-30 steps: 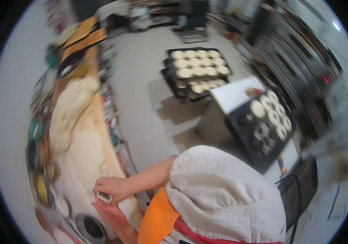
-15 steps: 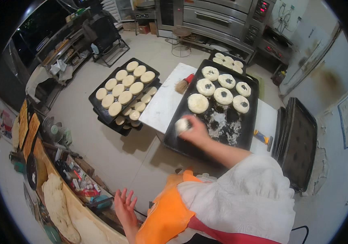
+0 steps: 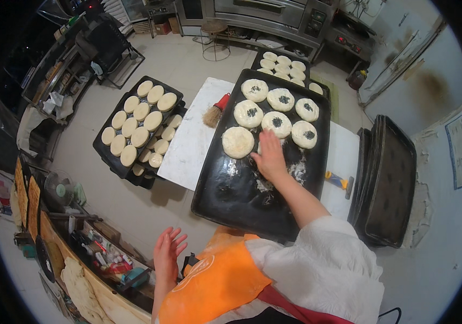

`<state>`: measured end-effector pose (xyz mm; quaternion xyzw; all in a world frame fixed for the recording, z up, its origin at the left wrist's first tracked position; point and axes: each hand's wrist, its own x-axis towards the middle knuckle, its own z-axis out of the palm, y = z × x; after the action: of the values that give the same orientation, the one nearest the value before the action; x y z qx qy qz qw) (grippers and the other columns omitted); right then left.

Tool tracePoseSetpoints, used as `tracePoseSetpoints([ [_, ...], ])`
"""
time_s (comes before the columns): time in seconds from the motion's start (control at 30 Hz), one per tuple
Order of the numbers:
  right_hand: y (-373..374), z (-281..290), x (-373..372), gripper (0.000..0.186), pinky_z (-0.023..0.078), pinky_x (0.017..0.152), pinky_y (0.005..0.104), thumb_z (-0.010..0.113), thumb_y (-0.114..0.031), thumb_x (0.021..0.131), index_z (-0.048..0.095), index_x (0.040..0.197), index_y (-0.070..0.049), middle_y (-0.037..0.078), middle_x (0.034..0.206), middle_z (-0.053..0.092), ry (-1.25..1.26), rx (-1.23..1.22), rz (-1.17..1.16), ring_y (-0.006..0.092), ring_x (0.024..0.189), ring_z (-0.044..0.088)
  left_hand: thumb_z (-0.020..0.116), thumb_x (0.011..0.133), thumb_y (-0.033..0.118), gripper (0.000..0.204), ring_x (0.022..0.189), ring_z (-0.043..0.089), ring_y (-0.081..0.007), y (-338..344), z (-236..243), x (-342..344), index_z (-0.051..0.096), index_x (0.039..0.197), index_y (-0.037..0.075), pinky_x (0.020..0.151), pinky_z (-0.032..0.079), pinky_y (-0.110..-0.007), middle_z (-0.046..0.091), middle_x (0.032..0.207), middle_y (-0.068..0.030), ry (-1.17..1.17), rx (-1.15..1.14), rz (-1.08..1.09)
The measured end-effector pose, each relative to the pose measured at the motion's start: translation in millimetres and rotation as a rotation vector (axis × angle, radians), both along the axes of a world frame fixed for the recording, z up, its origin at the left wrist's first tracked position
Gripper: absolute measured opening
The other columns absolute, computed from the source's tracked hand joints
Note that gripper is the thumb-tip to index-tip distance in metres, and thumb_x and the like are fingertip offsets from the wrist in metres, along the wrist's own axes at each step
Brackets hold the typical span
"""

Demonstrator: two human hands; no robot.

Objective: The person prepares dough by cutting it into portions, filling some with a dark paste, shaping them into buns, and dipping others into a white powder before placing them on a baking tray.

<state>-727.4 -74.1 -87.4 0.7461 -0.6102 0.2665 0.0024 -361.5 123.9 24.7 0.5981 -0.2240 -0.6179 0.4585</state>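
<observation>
The right hand (image 3: 270,157), its hold hidden, reaches among dough rounds (image 3: 238,142) on a black tray (image 3: 225,189), center frame; the left hand (image 3: 167,252), fingers loosely spread, hovers empty, lower left.

A white counter (image 3: 188,143) carries a large black baking tray (image 3: 225,194) across its middle, the tray's seven-o'clock corner jutting past the edge. Reckoned from the tray's centre, a red-handled bristle brush (image 3: 212,115) lies between ten and eleven o'clock, and a yellow-and-blue-handled scraper (image 3: 337,180) between three and four, both just beside the rim.
</observation>
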Motion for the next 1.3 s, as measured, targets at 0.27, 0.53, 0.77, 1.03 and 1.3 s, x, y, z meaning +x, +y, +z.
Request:
tracePoseSetpoints([
  [0.27, 1, -5, -12, 0.083, 0.018, 0.115, 0.0499, 0.064, -0.042, 0.085, 0.029, 0.143, 0.008, 0.025, 0.149, 0.03, 0.019, 0.195, 0.011, 0.0394, 0.141, 0.023, 0.049, 0.1, 0.034, 0.051, 0.111, 0.06, -0.0292, -9, -6, 0, 0.043, 0.132, -0.006, 0.091, 0.051, -0.038, 0.056, 0.127, -0.02, 0.062, 0.005, -0.014],
  [0.53, 11, -9, 11, 0.084, 0.018, 0.115, 0.0498, 0.066, -0.041, 0.083, 0.03, 0.143, 0.006, 0.025, 0.15, 0.027, 0.13, 0.232, 0.102, 0.0393, 0.142, 0.02, 0.048, 0.1, 0.034, 0.048, 0.108, 0.062, -0.029, 16, -24, 19, 0.045, 0.129, -0.004, 0.087, 0.053, -0.036, 0.057, 0.125, -0.019, 0.122, 0.027, 0.096],
  [0.77, 5, 22, 13, 0.069, 0.037, 0.101, 0.047, 0.073, -0.034, 0.078, 0.048, 0.128, 0.006, 0.027, 0.128, 0.052, 0.041, 0.324, -0.022, 0.041, 0.119, 0.048, 0.051, 0.099, 0.029, 0.039, 0.105, 0.061, -0.0209, 73, -21, 47, 0.05, 0.126, 0.001, 0.092, 0.049, -0.034, 0.061, 0.119, -0.0107, 0.121, -0.094, 0.212],
  [1.03, 44, 19, 250, 0.048, 0.038, 0.105, 0.0365, 0.051, -0.027, 0.098, 0.048, 0.135, 0.003, 0.02, 0.136, 0.052, -0.092, 0.268, 0.663, 0.036, 0.125, 0.049, 0.057, 0.095, 0.031, 0.04, 0.093, 0.063, -0.0164, 228, -68, 103, 0.057, 0.122, 0.001, 0.081, 0.051, -0.03, 0.065, 0.107, -0.0073, -0.147, -0.061, 0.801],
  [1.3, 248, 52, 499, 0.033, 0.049, 0.091, 0.0382, 0.066, -0.007, 0.085, 0.062, 0.116, 0.001, 0.02, 0.116, 0.064, -0.078, 0.371, 1.576, 0.0345, 0.106, 0.062, 0.073, 0.079, 0.023, 0.053, 0.105, 0.06, -0.027, 451, -79, 129, 0.056, 0.124, 0.001, 0.088, 0.048, -0.035, 0.062, 0.116, -0.0205, -0.686, 0.418, 1.566],
])
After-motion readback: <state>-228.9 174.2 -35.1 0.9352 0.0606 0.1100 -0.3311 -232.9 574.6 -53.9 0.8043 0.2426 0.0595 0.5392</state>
